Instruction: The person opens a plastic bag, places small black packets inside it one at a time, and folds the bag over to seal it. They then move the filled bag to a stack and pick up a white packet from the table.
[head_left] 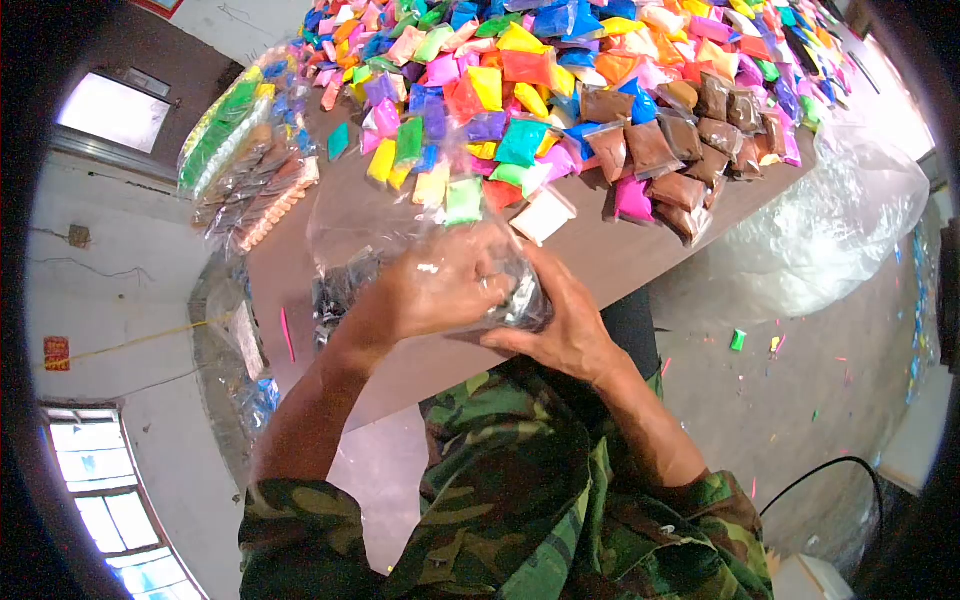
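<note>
A clear plastic bag (365, 215) with dark packets in its lower part lies across the near side of the table. My left hand (440, 285) is on the bag, its fingers curled and somewhat blurred behind or against the film. At the bag's right end, my right hand (565, 320) grips the dark, shiny part, thumb below and fingers above. Just beyond the hands lie a white packet (543, 215) and a light green packet (464, 201).
A big heap of coloured packets (520, 65) covers the table's far side, with brown packets (655, 150) at its right. Filled clear bags (245, 150) lie at the left edge. A large clear bag (800, 240) bulges at the right. A pink stick (288, 334) lies on the table (330, 380).
</note>
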